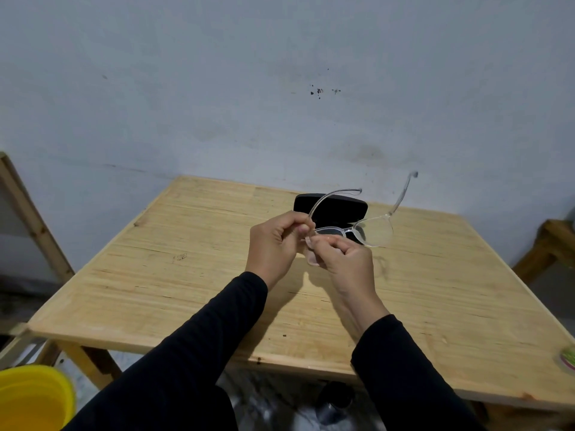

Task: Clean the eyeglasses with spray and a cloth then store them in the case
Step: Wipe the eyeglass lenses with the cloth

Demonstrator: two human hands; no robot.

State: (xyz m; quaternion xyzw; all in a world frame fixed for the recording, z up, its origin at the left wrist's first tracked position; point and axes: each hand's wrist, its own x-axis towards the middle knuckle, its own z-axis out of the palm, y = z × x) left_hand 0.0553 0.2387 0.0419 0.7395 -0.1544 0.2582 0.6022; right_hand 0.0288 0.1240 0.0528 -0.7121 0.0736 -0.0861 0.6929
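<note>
Head view. A light wooden table [193, 275] stands against a pale blue-grey wall [217, 88]; all positions below are given relative to this table.

Above the table's middle, toward its far half, a person holds a pair of clear-framed eyeglasses [371, 230] in the air, clear of the surface. Both temple arms are unfolded and point away toward the wall. The lens on the right side shows plainly; the other lens is largely hidden behind the fingers.

The left hand [277, 241] has its fingers curled and pinches the frame at the left hinge, where the near temple arm begins. The right hand [345, 259] is also curled, with fingertips closed on the frame's lower left edge. A small pale pink cloth [312, 259] sits between the right fingers and the frame; how much of it lies under the hand cannot be told. The two hands are touching or nearly so at the fingertips. Both forearms wear black sleeves [199, 353].

A black eyeglass case [329, 206] lies on the table near its far edge, directly behind the held eyeglasses. Whether it is open or closed cannot be told.

At the table's right near corner a small greenish round object [567, 357] is cut off by the picture edge. Below the table's left near corner stands a yellow bucket [34, 396].
</note>
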